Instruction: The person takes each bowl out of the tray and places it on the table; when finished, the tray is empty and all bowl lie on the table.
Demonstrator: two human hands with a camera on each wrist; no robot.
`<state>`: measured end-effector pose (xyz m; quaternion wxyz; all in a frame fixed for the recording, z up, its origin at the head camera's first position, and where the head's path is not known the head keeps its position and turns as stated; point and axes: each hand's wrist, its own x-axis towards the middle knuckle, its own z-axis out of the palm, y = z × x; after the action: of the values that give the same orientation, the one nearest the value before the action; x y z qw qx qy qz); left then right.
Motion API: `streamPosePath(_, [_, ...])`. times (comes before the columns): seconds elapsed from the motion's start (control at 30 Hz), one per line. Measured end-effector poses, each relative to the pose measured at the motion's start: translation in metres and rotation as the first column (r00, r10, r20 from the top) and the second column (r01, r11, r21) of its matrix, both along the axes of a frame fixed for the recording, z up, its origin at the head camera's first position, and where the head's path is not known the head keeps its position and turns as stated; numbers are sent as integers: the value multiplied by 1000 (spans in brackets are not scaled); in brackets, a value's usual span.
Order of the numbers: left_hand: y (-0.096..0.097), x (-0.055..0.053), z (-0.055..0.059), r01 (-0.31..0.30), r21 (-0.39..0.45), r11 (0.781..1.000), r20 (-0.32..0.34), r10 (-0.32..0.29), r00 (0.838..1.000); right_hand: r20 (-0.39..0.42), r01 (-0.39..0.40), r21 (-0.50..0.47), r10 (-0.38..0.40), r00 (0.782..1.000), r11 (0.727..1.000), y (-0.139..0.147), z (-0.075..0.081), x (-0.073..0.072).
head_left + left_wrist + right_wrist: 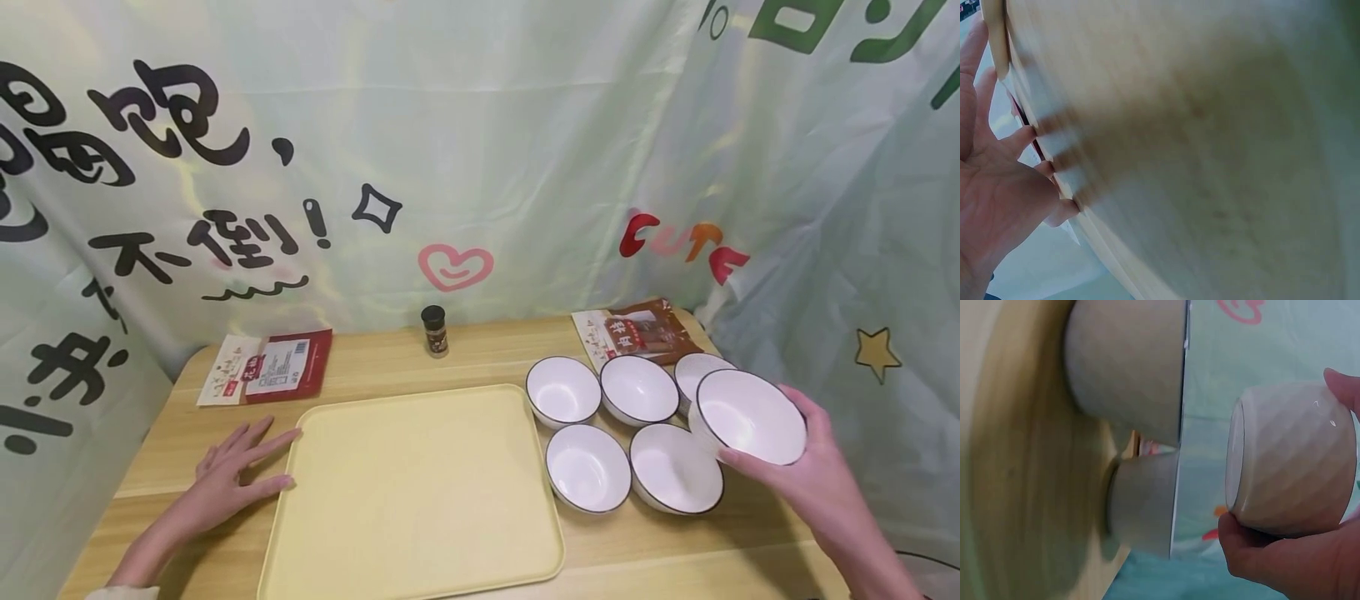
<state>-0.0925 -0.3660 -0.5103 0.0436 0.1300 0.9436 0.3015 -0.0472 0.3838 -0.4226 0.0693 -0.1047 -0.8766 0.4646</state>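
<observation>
A white bowl [750,417] with a dark rim is held up by my right hand [813,475], thumb on one side and fingers on the other. In the right wrist view the bowl [1297,459] shows a dimpled outer wall and stands apart from the table. Below and left of it, several like bowls [587,468] sit in two rows. My left hand [236,471] rests with spread fingers on the table at the left edge of a pale yellow tray [420,492]; thumb and forefinger touch its rim. The left wrist view shows the left palm [1004,194] and blurred wood.
A red and white packet [281,367] lies at the back left of the wooden table [375,358]. A small black-capped spice jar [435,331] stands behind the tray. Another brown packet [648,329] lies behind the bowls. Printed cloth [525,167] hangs around the table.
</observation>
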Motion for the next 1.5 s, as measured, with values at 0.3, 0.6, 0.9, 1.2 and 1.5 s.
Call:
streamPosePath(0.3, [-1, -1, -1, 2, 3, 1000, -6, -2, 1000, -11, 54, 38, -53, 999, 998, 23, -15, 12])
streamPosePath(0.6, [1, 1, -2, 3, 6, 1000, 0, -3, 1000, -4, 65, 59, -65, 998, 996, 39, -34, 21])
streamPosePath(0.9, [-1, 3, -5, 1, 1, 1000, 3, -1, 1000, 21, 62, 81, -64, 998, 995, 48, -55, 23])
streamPosePath(1.2, [-2, 1, -1, 2, -2, 1000, -2, -2, 1000, 35, 13, 112, -17, 999, 994, 56, -70, 19])
streamPosePath(1.5, [0, -1, 2, 9, 10, 1000, -2, -9, 1000, 72, -32, 148, 21, 997, 989, 57, -67, 15])
